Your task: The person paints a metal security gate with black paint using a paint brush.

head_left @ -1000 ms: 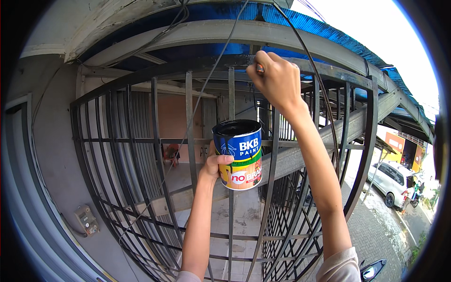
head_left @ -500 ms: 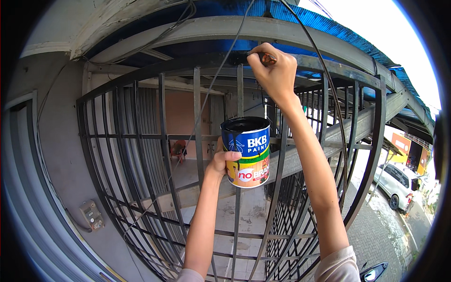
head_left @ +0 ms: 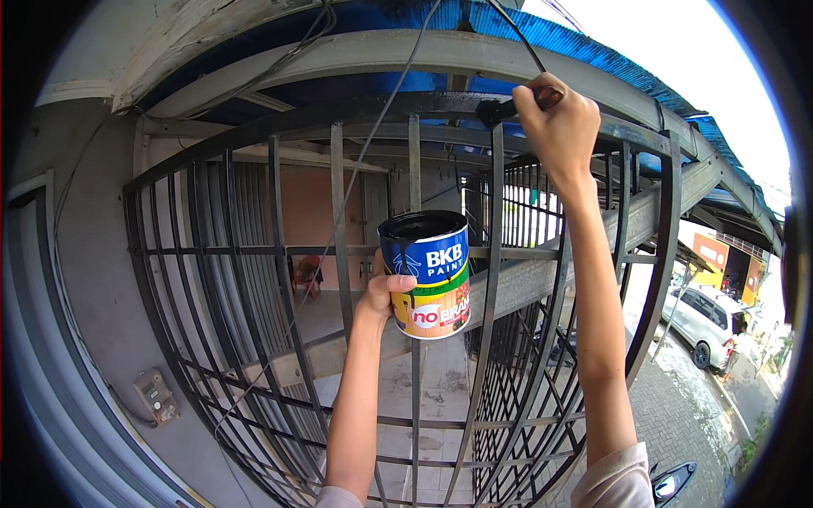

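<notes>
My left hand (head_left: 385,296) grips a labelled paint can (head_left: 428,279) in blue, green and wood colours, held upright at the centre; it holds black paint (head_left: 422,226), with drips running down its side. Higher up, my right hand (head_left: 559,127) is closed round a paintbrush (head_left: 504,108), whose dark bristles rest against the top rail (head_left: 377,106) of a dark metal grille, to the left of my fingers. The grille's vertical bars (head_left: 275,212) run down behind the can.
Loose cables (head_left: 394,89) cross ahead of the grille. A steel beam (head_left: 652,212) slants behind it, under blue corrugated roofing (head_left: 550,46). A grey wall box (head_left: 157,398) sits left. At right, beyond the bars, are a silver car (head_left: 690,326), paving and a vehicle mirror (head_left: 673,483).
My right hand and the brush have moved rightward along the top rail. My left hand still holds the can near the centre.
</notes>
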The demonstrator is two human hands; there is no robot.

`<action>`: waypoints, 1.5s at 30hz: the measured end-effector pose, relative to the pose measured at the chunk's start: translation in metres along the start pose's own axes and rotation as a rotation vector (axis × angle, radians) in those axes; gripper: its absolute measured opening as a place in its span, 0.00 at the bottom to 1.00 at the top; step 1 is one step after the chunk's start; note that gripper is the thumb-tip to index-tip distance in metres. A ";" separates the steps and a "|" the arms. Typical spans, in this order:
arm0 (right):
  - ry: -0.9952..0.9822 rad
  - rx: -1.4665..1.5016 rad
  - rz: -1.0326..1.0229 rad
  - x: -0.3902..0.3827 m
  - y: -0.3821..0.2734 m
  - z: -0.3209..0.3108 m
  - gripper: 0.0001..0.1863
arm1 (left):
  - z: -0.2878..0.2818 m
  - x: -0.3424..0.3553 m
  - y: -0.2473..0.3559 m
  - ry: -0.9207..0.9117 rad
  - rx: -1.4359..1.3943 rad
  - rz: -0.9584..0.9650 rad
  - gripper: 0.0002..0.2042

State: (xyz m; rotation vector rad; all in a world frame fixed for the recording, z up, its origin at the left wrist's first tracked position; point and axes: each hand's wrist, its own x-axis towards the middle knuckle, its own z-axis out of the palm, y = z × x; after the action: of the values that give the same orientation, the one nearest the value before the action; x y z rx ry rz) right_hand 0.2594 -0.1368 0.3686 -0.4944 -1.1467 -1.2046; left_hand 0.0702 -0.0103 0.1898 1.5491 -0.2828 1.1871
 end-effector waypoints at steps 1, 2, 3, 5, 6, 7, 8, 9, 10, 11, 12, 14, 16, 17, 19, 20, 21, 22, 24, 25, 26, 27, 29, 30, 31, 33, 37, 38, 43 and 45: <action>-0.011 -0.047 0.006 0.000 0.000 -0.009 0.11 | 0.000 0.000 0.000 -0.004 -0.001 -0.001 0.33; 0.012 -0.116 -0.054 -0.002 -0.002 -0.012 0.10 | 0.000 -0.001 -0.001 0.000 0.010 0.002 0.33; 0.037 -0.185 -0.113 -0.002 -0.005 -0.013 0.10 | 0.000 -0.001 -0.001 0.004 0.023 0.006 0.33; -0.005 -0.140 -0.161 -0.005 -0.013 0.003 0.10 | -0.006 0.000 -0.006 0.013 0.000 0.005 0.33; -0.055 -0.130 -0.187 -0.007 -0.018 0.015 0.10 | -0.005 0.001 -0.007 0.013 -0.006 0.000 0.33; -0.114 -0.096 -0.205 -0.009 -0.025 0.023 0.10 | -0.005 0.001 -0.007 0.012 -0.012 -0.005 0.34; -0.097 -0.002 -0.205 -0.011 -0.029 0.037 0.08 | -0.008 -0.001 -0.006 0.014 -0.015 -0.008 0.34; -0.079 0.081 -0.208 -0.009 -0.028 0.043 0.06 | -0.007 0.000 -0.006 0.005 -0.019 -0.012 0.34; -0.079 0.071 -0.208 -0.007 -0.023 0.042 0.06 | -0.005 0.000 -0.006 -0.001 -0.030 -0.005 0.34; -0.045 0.193 -0.121 -0.006 -0.022 0.040 0.06 | -0.005 -0.002 -0.005 -0.001 -0.038 0.003 0.34; -0.011 0.315 -0.033 -0.005 -0.021 0.038 0.06 | -0.008 -0.001 -0.005 -0.010 -0.039 0.011 0.34; -0.029 0.209 -0.005 -0.006 -0.006 0.025 0.06 | -0.007 -0.002 -0.004 -0.012 -0.063 -0.004 0.34; 0.006 0.144 0.000 -0.011 0.014 0.009 0.06 | -0.002 0.000 -0.003 -0.020 -0.066 -0.009 0.35; 0.006 0.075 0.034 -0.012 0.017 -0.001 0.06 | -0.004 0.001 -0.004 -0.021 -0.063 -0.006 0.35; 0.050 -0.034 -0.029 -0.008 0.019 -0.017 0.06 | -0.009 0.001 -0.006 -0.013 -0.020 0.011 0.35; 0.031 -0.108 -0.082 -0.008 0.020 -0.020 0.07 | -0.003 -0.001 -0.004 0.003 0.000 0.008 0.35; 0.030 -0.108 -0.081 -0.010 0.018 -0.019 0.07 | -0.004 0.000 -0.005 0.004 0.000 0.007 0.35; -0.011 -0.182 -0.165 -0.014 0.014 -0.016 0.08 | -0.005 0.001 -0.006 0.004 0.006 -0.004 0.35; -0.130 -0.247 -0.271 -0.021 0.000 -0.005 0.11 | -0.006 0.001 -0.005 0.027 0.020 -0.010 0.34; -0.172 -0.187 -0.300 -0.025 -0.009 0.003 0.11 | -0.005 0.000 -0.004 0.026 0.021 -0.011 0.34; -0.179 -0.109 -0.291 -0.028 -0.016 0.014 0.10 | -0.005 0.000 -0.003 0.021 0.009 -0.014 0.34; -0.184 -0.028 -0.281 -0.029 -0.018 0.021 0.09 | -0.005 0.000 -0.003 0.017 -0.001 -0.014 0.34; -0.088 0.081 -0.204 -0.025 -0.016 0.023 0.08 | -0.006 -0.001 -0.003 0.010 -0.024 -0.024 0.34; 0.007 0.193 -0.128 -0.022 -0.014 0.023 0.07 | -0.006 -0.001 -0.003 0.001 -0.037 -0.030 0.34; 0.045 0.212 -0.075 -0.019 -0.009 0.017 0.05 | -0.006 -0.001 -0.003 -0.008 -0.050 -0.037 0.35; 0.049 0.120 -0.027 -0.015 0.011 0.001 0.06 | -0.005 -0.002 0.000 -0.026 -0.082 -0.065 0.34; 0.041 -0.103 -0.045 -0.013 0.035 -0.031 0.06 | -0.001 -0.001 0.001 -0.013 -0.041 -0.027 0.34; 0.015 -0.141 -0.092 -0.014 0.033 -0.032 0.07 | -0.001 -0.001 0.002 -0.017 -0.010 -0.011 0.35; -0.127 -0.331 -0.238 -0.021 0.015 -0.019 0.11 | -0.003 -0.003 -0.003 0.027 0.000 -0.017 0.35; -0.183 -0.218 -0.268 -0.027 0.002 -0.003 0.11 | -0.004 -0.003 -0.002 0.040 0.005 -0.021 0.34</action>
State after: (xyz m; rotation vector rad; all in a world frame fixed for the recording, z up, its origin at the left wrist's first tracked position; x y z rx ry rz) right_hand 0.2646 -0.1263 0.3439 -0.6406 -1.2721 -1.5527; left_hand 0.0681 -0.0073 0.1860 1.5271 -0.2369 1.2016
